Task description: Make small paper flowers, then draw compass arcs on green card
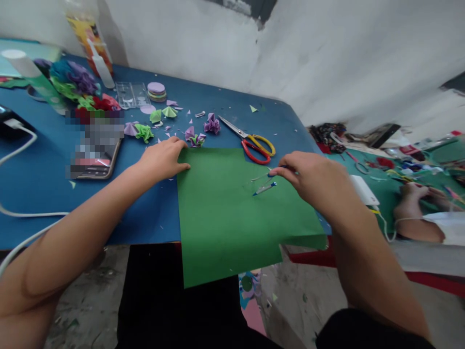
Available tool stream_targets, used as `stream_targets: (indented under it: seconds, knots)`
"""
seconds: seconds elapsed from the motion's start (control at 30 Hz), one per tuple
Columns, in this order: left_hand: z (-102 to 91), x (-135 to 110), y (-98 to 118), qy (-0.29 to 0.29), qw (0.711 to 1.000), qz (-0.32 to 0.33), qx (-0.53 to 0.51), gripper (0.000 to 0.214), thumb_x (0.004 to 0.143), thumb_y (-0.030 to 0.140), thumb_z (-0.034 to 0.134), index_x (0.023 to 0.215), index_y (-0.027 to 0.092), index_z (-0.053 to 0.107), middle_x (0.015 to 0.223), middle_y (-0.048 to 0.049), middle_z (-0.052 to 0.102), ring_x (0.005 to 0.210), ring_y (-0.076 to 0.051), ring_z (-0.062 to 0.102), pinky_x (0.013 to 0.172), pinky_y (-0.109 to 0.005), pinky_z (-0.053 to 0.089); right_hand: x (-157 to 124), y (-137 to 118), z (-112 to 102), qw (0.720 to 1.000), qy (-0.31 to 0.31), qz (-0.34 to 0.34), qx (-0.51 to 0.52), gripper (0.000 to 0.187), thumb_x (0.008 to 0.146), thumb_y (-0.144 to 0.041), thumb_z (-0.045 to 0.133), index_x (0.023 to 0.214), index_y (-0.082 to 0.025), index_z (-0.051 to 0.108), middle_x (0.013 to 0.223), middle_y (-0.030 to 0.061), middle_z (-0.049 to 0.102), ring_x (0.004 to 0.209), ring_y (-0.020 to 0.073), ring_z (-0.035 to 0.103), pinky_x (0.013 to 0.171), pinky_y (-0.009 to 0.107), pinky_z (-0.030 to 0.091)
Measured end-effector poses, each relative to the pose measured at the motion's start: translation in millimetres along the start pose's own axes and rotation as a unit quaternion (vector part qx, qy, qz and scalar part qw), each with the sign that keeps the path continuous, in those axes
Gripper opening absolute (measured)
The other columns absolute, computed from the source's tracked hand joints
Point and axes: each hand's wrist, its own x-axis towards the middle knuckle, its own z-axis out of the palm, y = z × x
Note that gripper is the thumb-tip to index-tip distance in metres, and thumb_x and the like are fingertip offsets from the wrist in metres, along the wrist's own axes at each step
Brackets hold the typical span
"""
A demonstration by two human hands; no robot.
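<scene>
- The left hand [163, 157] lies flat on the blue surface [43, 194]. Its fingers [181, 166] are stretched out, and the tips rest on the far left corner of the green paper [225, 223]. This hand grips nothing.
- The green paper lies in front of the person, between both hands. Its near part hangs over the edge of the surface.
- The right hand [312, 182] is over the right side of the paper, with its fingers [281, 170] bunched close together.
- A thin clear tool with a blue tip [264, 188] is on the paper, just under these fingers. I cannot tell if they really grip it.
- The scissors [254, 141], with yellow and red handles, lie just beyond the paper.
- Small purple paper flowers [211, 124] lie near the scissors, to their left.
- A phone [96, 160] and a white cable [22, 213] are to the left.
- Another person's arm [417, 213] rests on a green table at the right.
</scene>
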Motion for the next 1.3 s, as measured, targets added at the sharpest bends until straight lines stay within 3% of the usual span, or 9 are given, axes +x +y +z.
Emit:
stream_targets:
  seconds: [0.27, 0.4, 0.53, 0.63, 0.73, 0.83, 1.1, 1.3]
  knots:
    - [-0.3, -0.1, -0.4, 0.003, 1.0, 0.006, -0.001, 0.051, 0.085, 0.042, 0.056, 0.128, 0.015, 0.05, 0.136, -0.0121, 0.05, 0.11, -0.029, 0.059, 0.086, -0.039, 0.05, 15.9, 5.0, 1.9, 0.999, -0.019, -0.013, 0.039, 0.018, 0.087, -0.036, 0.059, 0.08, -0.022, 0.066, 0.082, 0.0039, 0.072, 0.074, 0.0201, 0.065, 0.057, 0.029, 0.039]
    - [0.1, 0.0, -0.8, 0.007, 1.0, 0.005, -0.002, 0.051, 0.085, 0.042, 0.057, 0.128, 0.015, 0.051, 0.135, -0.0119, 0.05, 0.111, -0.029, 0.059, 0.087, -0.038, 0.05, 18.2, 4.4, -1.1, 0.992, -0.014, -0.027, 0.119, 0.016, 0.088, -0.033, 0.058, 0.08, -0.023, 0.069, 0.084, 0.0028, 0.072, 0.075, 0.0187, 0.066, 0.061, 0.03, 0.045]
    - [1.0, 1.2, -1.1, 0.016, 1.0, -0.001, -0.003, 0.047, 0.086, 0.039, 0.055, 0.128, 0.017, 0.052, 0.131, -0.0111, 0.055, 0.111, -0.028, 0.058, 0.087, -0.037, 0.05, 16.3, 6.6, 4.6, 0.948, -0.013, -0.069, 0.31, 0.018, 0.086, -0.037, 0.058, 0.079, -0.026, 0.071, 0.096, 0.0021, 0.072, 0.082, 0.0172, 0.068, 0.074, 0.032, 0.053]
    - [1.8, 3.8, -2.2, 0.028, 0.999, -0.013, -0.01, 0.039, 0.089, 0.031, 0.051, 0.125, 0.017, 0.055, 0.121, -0.0107, 0.062, 0.109, -0.028, 0.06, 0.086, -0.037, 0.05, 9.6, 7.5, 13.2, 0.917, 0.03, -0.039, 0.395, 0.01, 0.083, -0.033, 0.063, 0.081, -0.028, 0.071, 0.092, 0.0003, 0.074, 0.084, 0.0189, 0.07, 0.076, 0.035, 0.056]
    - [1.8, 7.4, -4.5, 0.049, 0.998, -0.014, -0.035, 0.032, 0.089, 0.023, 0.046, 0.116, 0.016, 0.062, 0.111, -0.0099, 0.067, 0.103, -0.026, 0.062, 0.087, -0.037, 0.049, 0.4, 7.0, 18.4, 0.911, 0.086, 0.036, 0.401, 0.008, 0.082, -0.028, 0.066, 0.085, -0.032, 0.072, 0.086, -0.0019, 0.074, 0.081, 0.0206, 0.07, 0.074, 0.038, 0.058]
    - [0.4, 10.5, -7.7, 0.09, 0.994, -0.016, -0.062, 0.029, 0.087, 0.022, 0.047, 0.11, 0.017, 0.065, 0.109, -0.0085, 0.067, 0.099, -0.024, 0.063, 0.087, -0.035, 0.048, -7.0, 4.3, 18.3, 0.918, 0.103, 0.07, 0.376, 0.009, 0.082, -0.027, 0.066, 0.085, -0.035, 0.071, 0.086, -0.003, 0.074, 0.08, 0.022, 0.07, 0.074, 0.04, 0.058]
    - [-5.2, 11.7, -17.8, 0.149, 0.984, -0.044, -0.087, 0.029, 0.088, 0.025, 0.045, 0.107, 0.016, 0.064, 0.109, -0.0075, 0.066, 0.098, -0.021, 0.061, 0.088, -0.03, 0.047, -15.9, -9.1, 14.8, 0.921, 0.106, 0.0, 0.374, 0.012, 0.082, -0.019, 0.066, 0.086, -0.03, 0.071, 0.083, -0.0033, 0.075, 0.076, 0.017, 0.071, 0.071, 0.031, 0.059]
    - [-8.7, 10.6, -21.4, 0.145, 0.984, -0.072, -0.075, 0.031, 0.09, 0.028, 0.043, 0.11, 0.016, 0.064, 0.109, -0.0046, 0.066, 0.1, -0.02, 0.059, 0.092, -0.033, 0.046, -14.7, -14.9, 12.3, 0.922, 0.09, -0.026, 0.376, 0.015, 0.084, -0.017, 0.062, 0.088, -0.029, 0.071, 0.085, -0.0027, 0.075, 0.079, 0.0158, 0.071, 0.074, 0.03, 0.059]
